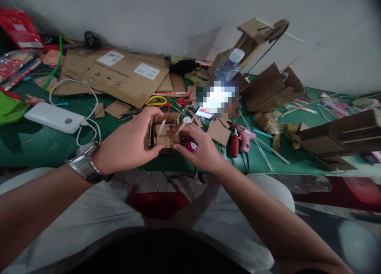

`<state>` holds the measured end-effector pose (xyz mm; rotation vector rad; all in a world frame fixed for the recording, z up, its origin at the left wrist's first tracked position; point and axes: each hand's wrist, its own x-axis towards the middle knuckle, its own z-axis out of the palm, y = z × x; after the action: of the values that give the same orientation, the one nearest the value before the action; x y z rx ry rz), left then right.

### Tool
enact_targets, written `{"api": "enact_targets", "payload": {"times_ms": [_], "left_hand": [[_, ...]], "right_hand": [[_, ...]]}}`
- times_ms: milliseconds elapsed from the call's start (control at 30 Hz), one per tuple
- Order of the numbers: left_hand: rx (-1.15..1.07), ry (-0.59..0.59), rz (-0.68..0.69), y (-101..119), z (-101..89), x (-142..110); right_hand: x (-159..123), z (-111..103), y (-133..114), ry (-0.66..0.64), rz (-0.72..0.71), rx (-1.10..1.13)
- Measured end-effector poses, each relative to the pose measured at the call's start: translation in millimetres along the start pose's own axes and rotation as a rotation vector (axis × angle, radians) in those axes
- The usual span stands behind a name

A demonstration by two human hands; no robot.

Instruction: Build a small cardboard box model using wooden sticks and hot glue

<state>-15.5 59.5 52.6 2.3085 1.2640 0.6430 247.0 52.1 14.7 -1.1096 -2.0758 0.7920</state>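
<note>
A small cardboard box (166, 136) is held between my two hands at the front edge of the green table. Two pale wooden sticks (162, 126) poke up from it, one toward each side. My left hand (131, 139), with a metal watch on its wrist, grips the box's left side, thumb at the near corner and fingers over the far edge. From the right, my right hand (201, 146) pinches the box's right side near the second stick. Its fingertips partly cover that side. The underside of the box is hidden.
A white power bank (55, 117) with a cable lies left. Behind are flattened cardboard (119, 77), yellow-handled scissors (156, 101) and a lit phone (216, 99). A pink glue gun (244, 139), a plastic bottle (228, 65) and cardboard structures (270, 87) stand right.
</note>
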Motion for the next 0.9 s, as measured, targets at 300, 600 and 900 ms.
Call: {"api": "enact_targets", "payload": {"times_ms": [300,600,900], "left_hand": [[-0.119,-0.046,-0.058,-2.6,13.6,-4.3],[-0.149,0.084,-0.090,1.3,33.3,-11.8],[-0.251,0.146,-0.004,-14.0,49.4,-12.8]], "right_hand": [[2.5,1.2,-0.5,0.012,0.028,0.026],[0.1,5.4,-0.8,-0.037,0.104,0.026],[-6.3,11.5,1.3,0.011,0.067,-0.036]]}}
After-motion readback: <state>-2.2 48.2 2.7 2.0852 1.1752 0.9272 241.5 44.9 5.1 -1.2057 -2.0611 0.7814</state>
